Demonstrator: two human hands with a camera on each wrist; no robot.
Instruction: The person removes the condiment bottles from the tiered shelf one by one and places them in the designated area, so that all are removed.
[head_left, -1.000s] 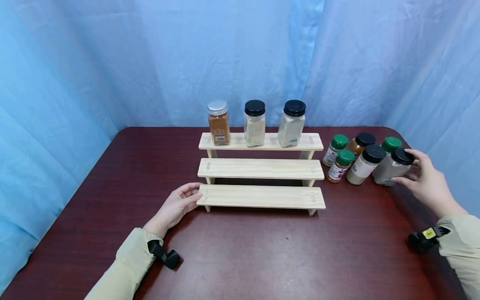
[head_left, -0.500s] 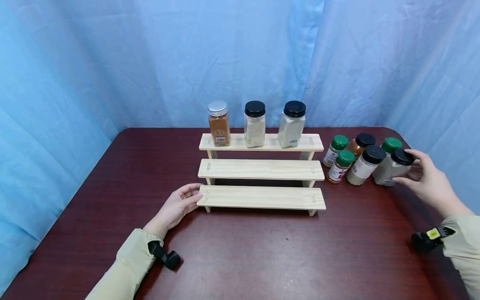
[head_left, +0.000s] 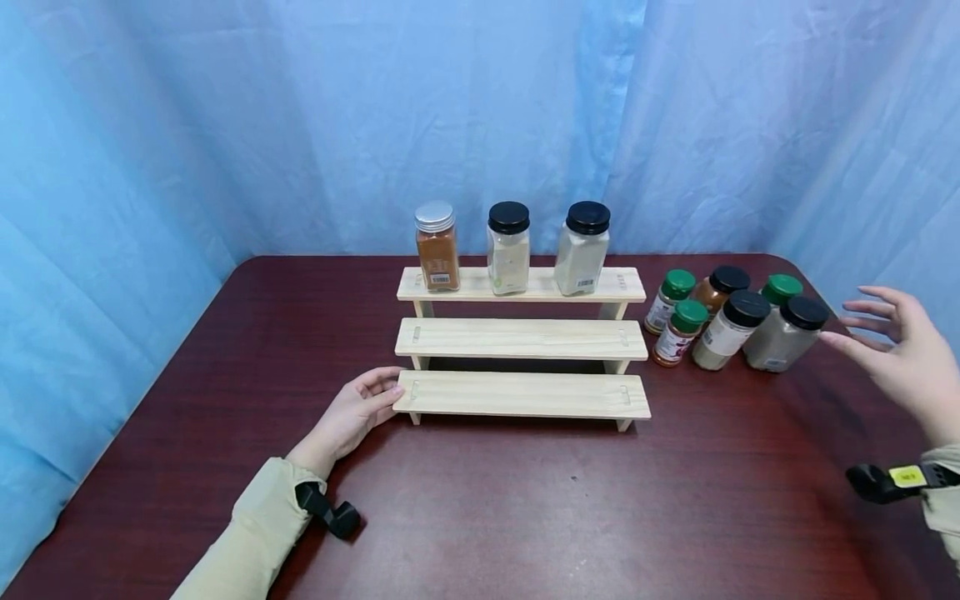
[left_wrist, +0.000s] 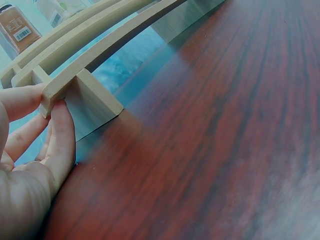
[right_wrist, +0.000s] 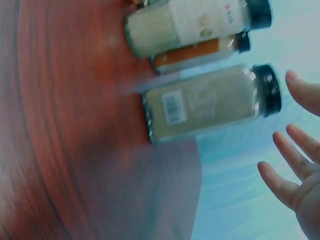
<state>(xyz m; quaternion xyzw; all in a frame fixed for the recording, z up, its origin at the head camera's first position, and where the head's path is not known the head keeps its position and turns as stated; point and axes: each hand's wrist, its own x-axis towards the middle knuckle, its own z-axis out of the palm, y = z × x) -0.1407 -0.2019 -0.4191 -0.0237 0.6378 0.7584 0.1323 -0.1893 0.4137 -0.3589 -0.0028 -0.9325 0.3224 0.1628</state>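
Observation:
My left hand [head_left: 358, 412] pinches the left end of the lowest step of a three-tier wooden rack [head_left: 525, 393]. In the left wrist view, the thumb and a finger [left_wrist: 61, 125] grip the board's corner. My right hand [head_left: 903, 350] is spread and holds nothing, just right of a black-lidded glass jar of greyish powder [head_left: 783, 337]. That jar [right_wrist: 205, 102] stands upright on the table in the right wrist view, its lid near my fingertips. On the top step stand a silver-lidded jar of brown powder [head_left: 438, 254] and two black-lidded jars of pale powder [head_left: 509, 258].
Beside the grey jar stand a white-labelled jar [head_left: 723, 342], a black-lidded brown jar [head_left: 712, 293] and several green-capped spice bottles [head_left: 672, 343]. They cluster at the right of the dark red table [head_left: 480, 500]. Blue curtains [head_left: 375, 125] hang around the back and sides.
My right hand has let go of the black-lidded grey jar and drawn away to the right, fingers spreading. The left hand and the rack have stayed in place.

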